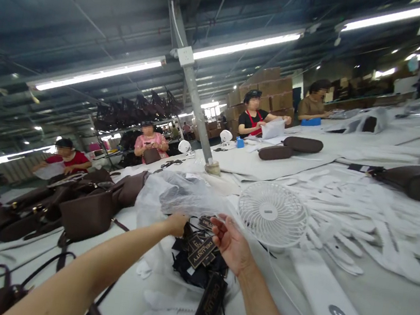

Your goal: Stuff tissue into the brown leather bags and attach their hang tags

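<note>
Black hang tags (pixel 200 250) with "DELUXITY" lettering lie heaped in a clear plastic bag (pixel 173 199) in front of me. At the left edge of the heap is my left hand (pixel 176 224); its fingers point down into the tags and are mostly hidden, so its grip cannot be made out. My right hand (pixel 232 246) hovers at the heap's right side, palm turned inward, with fingers apart and slightly curled, holding nothing. One larger black tag (pixel 208 308) lies at the near edge of the bag, its cord trailing beside it.
A white fan (pixel 272 213) with a cord stands to the right, beside many white strips (pixel 376 222). Dark brown handbags (pixel 87 213) are piled on the left. A post (pixel 200 114) rises from the table (pixel 388 302). Several co-workers sit farther back, one in a red apron (pixel 256 122).
</note>
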`<state>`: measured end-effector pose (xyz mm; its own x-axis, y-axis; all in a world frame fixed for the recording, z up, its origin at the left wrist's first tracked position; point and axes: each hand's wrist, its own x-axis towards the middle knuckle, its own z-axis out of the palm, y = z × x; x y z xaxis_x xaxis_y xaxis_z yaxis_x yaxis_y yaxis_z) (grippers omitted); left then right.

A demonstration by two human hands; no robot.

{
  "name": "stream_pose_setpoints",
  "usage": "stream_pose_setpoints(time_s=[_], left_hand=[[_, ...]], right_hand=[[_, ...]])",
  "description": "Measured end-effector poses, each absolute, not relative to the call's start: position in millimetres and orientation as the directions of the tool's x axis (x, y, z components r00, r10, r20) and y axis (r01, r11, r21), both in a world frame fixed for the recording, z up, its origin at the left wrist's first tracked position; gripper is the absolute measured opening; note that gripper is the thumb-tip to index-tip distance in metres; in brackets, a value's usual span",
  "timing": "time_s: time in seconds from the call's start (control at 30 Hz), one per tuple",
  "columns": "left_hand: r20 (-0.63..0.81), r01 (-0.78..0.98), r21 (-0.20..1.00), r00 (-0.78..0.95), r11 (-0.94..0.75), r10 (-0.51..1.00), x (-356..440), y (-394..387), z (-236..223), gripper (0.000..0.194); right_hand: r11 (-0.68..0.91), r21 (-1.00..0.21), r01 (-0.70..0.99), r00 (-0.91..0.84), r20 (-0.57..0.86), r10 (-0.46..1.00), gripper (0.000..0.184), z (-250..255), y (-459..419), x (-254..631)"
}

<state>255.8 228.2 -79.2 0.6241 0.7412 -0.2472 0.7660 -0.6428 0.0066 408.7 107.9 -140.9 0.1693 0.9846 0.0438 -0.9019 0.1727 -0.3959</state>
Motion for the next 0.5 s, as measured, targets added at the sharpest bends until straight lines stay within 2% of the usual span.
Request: stream_pose_setpoints(time_s=[0.1, 0.2, 0.3, 0.4, 0.5], left_hand=[[-0.377, 0.758, -0.105, 0.569, -0.644, 0.731, 262.1, 208.1, -83.8, 0.042], [-0.485, 0.701, -0.097, 0.586, -0.706, 0.649, 264.9, 188.7, -69.3, 0.036], [-0.513, 0.641, -0.008, 0.656, -0.767, 0.553, 260.3, 167.5, -37.4, 0.045], [-0.463, 0.59, 0.111, 0.743, -0.8, 0.483, 243.5, 139.6, 13.4, 0.053], [-0.379, 0.52, 0.318, 0.836, -0.793, 0.397, 203.8, 101.3, 78.7, 0.047]], right_hand=[[0.175, -0.406, -0.897, 0.176, 0.035, 0.984, 0.018, -142.2, 108.7, 408.4], [0.161, -0.429, -0.889, 0.166, 0.026, 0.986, 0.018, -144.2, 108.6, 407.3], [0.147, -0.452, -0.88, 0.155, 0.021, 0.988, 0.014, -144.2, 105.6, 407.6], [0.154, -0.457, -0.876, 0.157, 0.031, 0.987, 0.011, -142.9, 102.0, 410.4], [0.124, -0.476, -0.871, 0.123, 0.032, 0.992, 0.014, -143.1, 100.5, 413.2]])
